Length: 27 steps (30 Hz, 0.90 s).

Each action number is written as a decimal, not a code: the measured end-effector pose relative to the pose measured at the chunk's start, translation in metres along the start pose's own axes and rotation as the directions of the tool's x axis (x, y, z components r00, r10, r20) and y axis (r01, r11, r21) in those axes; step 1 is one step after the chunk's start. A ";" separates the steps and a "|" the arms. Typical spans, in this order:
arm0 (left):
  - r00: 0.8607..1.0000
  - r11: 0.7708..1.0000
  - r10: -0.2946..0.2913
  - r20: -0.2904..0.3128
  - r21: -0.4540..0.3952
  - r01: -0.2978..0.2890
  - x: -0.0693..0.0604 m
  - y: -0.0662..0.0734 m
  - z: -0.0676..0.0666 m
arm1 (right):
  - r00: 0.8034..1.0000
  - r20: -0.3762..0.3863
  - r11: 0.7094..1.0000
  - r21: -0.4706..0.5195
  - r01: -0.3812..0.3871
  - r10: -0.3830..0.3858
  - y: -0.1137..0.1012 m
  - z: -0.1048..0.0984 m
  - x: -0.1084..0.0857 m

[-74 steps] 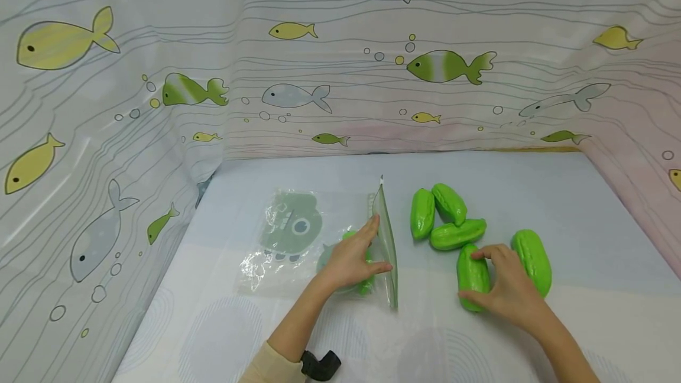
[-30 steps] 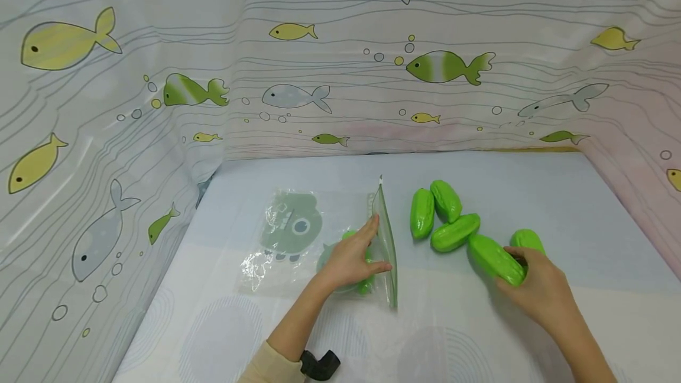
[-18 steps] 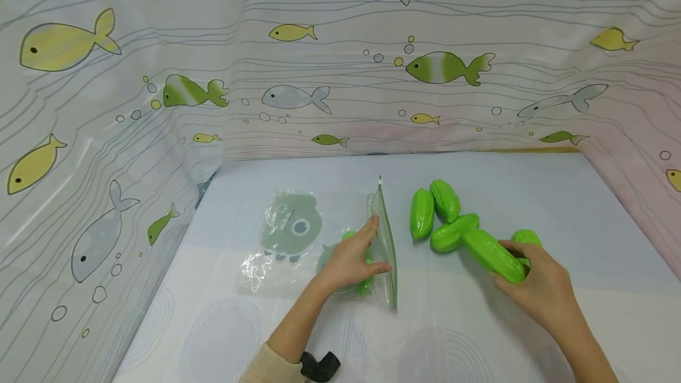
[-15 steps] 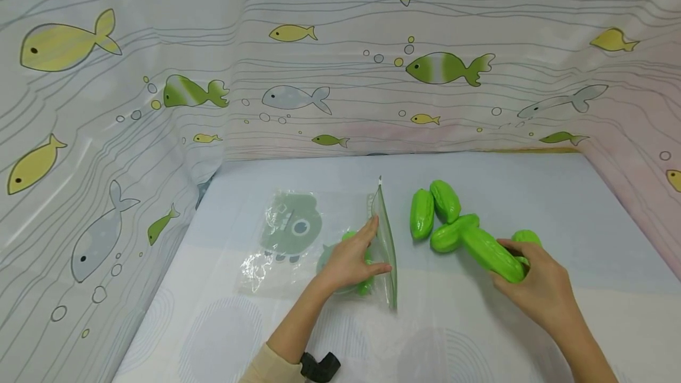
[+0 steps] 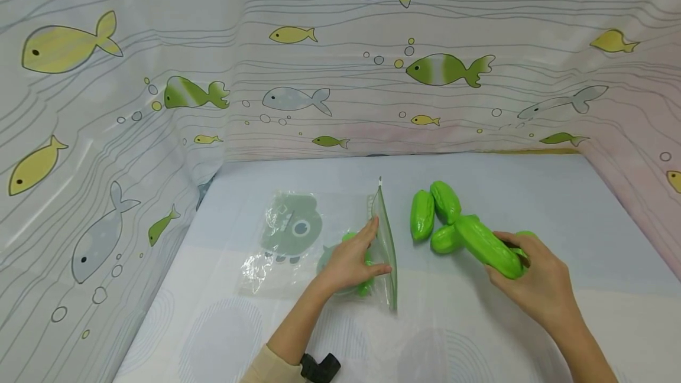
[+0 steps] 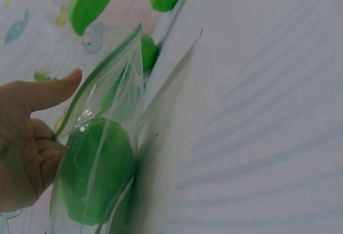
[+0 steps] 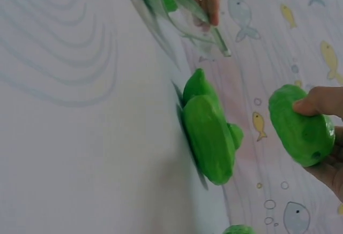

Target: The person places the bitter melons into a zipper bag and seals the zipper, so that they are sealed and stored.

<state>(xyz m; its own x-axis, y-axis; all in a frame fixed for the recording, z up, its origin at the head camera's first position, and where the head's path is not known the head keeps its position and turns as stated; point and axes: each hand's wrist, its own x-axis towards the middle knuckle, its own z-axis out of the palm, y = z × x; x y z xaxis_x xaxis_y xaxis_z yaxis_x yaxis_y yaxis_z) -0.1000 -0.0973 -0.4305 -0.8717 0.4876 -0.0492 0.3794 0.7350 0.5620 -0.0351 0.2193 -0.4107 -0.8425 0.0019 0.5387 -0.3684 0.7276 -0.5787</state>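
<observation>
Pale cloth printed with ringed circles is spread over the table, its near edge cut off. At near left, a black wrist device is seen only in part beside a beige sleeve. Beyond it, a clear crinkled bag is touched at its mouth by the left hand, whose thumb and forefinger are spread apart; a rounded green shape inside is partly hidden by the hand. To the right, a glossy, ribbed green oblong is pinched between the right hand's thumb and fingers, raised off the cloth. Behind that hand, another oblong is almost wholly concealed. Farther, three more oblongs are clustered, the nearest partly covered by the held one. Farthest, creased fish-printed sheeting is hung, its top cut off.
</observation>
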 end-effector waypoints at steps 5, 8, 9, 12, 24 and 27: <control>1.000 1.000 0.004 -0.001 -0.003 -0.004 -0.001 0.000 0.000 | 1.000 -0.016 0.999 0.022 0.023 -0.022 -0.003 0.002 0.003; 1.000 1.000 0.006 -0.005 -0.007 -0.006 -0.001 -0.001 0.000 | 0.999 -0.023 0.999 0.033 0.032 -0.031 -0.004 0.003 0.004; 1.000 1.000 0.005 -0.005 -0.008 -0.005 -0.001 -0.001 0.000 | 0.999 -0.024 0.999 0.039 0.036 -0.035 -0.005 0.003 0.005; 1.000 1.000 0.007 -0.008 -0.008 -0.007 -0.001 -0.001 0.000 | 0.999 -0.022 0.997 0.052 0.049 -0.048 -0.006 0.004 0.007; 1.000 1.000 0.009 -0.003 0.009 -0.008 0.000 -0.002 0.001 | 0.998 0.016 0.996 0.054 0.064 -0.065 -0.016 0.011 0.013; 1.000 1.000 0.007 -0.003 0.006 -0.007 -0.001 -0.002 0.001 | 0.997 0.008 0.995 0.065 0.076 -0.077 -0.017 0.012 0.015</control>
<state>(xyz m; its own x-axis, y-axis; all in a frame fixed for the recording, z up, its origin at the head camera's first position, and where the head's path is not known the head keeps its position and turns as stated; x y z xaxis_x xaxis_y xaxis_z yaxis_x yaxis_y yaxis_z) -0.0998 -0.0985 -0.4319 -0.8699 0.4913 -0.0432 0.3871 0.7345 0.5575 -0.0462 0.1988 -0.4009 -0.8146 -0.0596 0.5769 -0.4563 0.6798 -0.5741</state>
